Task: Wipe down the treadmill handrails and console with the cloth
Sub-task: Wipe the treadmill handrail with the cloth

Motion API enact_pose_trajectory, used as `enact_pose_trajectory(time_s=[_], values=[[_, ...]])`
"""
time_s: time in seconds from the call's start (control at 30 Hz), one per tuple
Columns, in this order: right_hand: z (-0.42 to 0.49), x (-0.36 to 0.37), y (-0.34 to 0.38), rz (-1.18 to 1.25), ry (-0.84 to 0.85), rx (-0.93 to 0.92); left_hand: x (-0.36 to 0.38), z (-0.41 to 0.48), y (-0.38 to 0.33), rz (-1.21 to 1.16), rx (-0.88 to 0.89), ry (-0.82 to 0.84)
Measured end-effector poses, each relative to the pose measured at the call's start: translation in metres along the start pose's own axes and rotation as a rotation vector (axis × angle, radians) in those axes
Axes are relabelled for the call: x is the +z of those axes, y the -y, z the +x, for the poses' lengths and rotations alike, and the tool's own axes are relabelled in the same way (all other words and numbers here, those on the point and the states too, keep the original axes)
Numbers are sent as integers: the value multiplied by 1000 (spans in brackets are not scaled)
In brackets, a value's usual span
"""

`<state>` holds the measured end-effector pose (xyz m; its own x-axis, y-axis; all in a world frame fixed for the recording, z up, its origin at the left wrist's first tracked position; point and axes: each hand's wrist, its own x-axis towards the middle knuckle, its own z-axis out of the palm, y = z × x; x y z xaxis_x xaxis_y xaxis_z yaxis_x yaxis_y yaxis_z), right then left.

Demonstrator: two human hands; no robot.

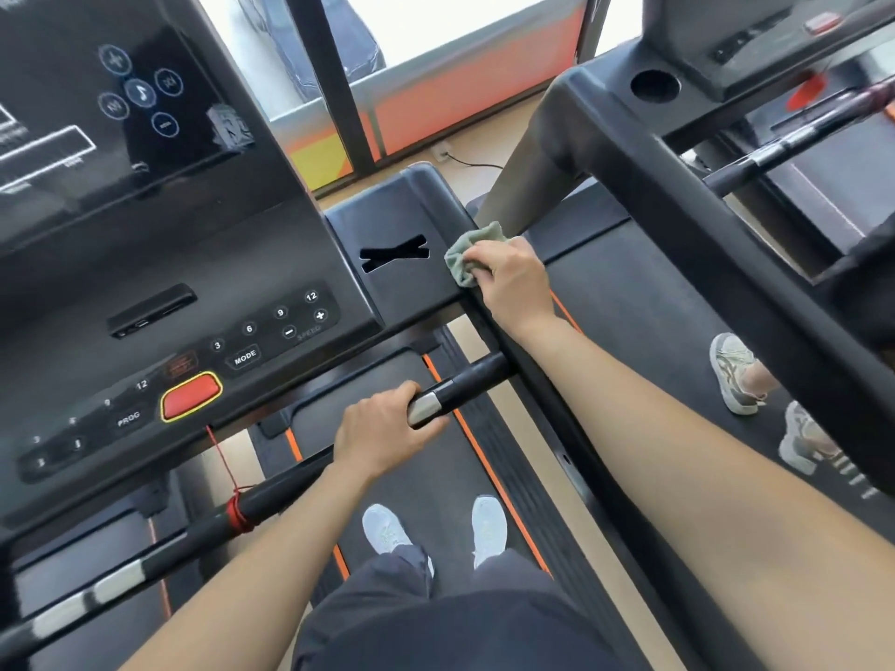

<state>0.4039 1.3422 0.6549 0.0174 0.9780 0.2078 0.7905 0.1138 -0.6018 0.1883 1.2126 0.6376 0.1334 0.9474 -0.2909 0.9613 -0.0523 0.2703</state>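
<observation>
head view: the right hand (513,278) reaches forward with its fingers curled over a bunched pale green cloth (467,256). it presses the cloth against the right edge of the console's side tray (394,254), at the point where the right side handrail (486,326) joins it. an x-shaped slot sits in the tray just left of the cloth. the left hand (382,428) is wrapped around the black front crossbar handrail (465,385), touching a silver pulse sensor (425,409) on the bar. the treadmill console (193,302) fills the left side, with a dark touch screen (121,89) above and speed keys and a red stop button (190,397) below. a red safety cord (227,467) hangs from under the button and is knotted round the crossbar, well left of the left hand. the person's white shoes (387,527) stand on the running belt (426,477). to the right is a neighbouring treadmill (678,186), and another person's sneakers (733,375) are on its belt.
</observation>
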Motion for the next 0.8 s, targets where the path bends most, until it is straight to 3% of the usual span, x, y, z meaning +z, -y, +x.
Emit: enact_pose_trajectory(time_s=[0.13, 0.27, 0.37, 0.63, 0.8], values=[[-32, -7, -2, -140, -72, -168, 1, 2, 3, -5, 6, 17], [-85, -13, -10, -264, -123, -225, 2, 1, 2, 9, 19, -6], [-118, -7, -5, -350, -84, -281, 2, 1, 2, 29, 33, -12], [-140, 11, 34, -178, 14, 70, 1, -1, 4, 16, 73, -36], [-162, 12, 54, -2, 91, 68, 4, 0, 8, 7, 114, -49]])
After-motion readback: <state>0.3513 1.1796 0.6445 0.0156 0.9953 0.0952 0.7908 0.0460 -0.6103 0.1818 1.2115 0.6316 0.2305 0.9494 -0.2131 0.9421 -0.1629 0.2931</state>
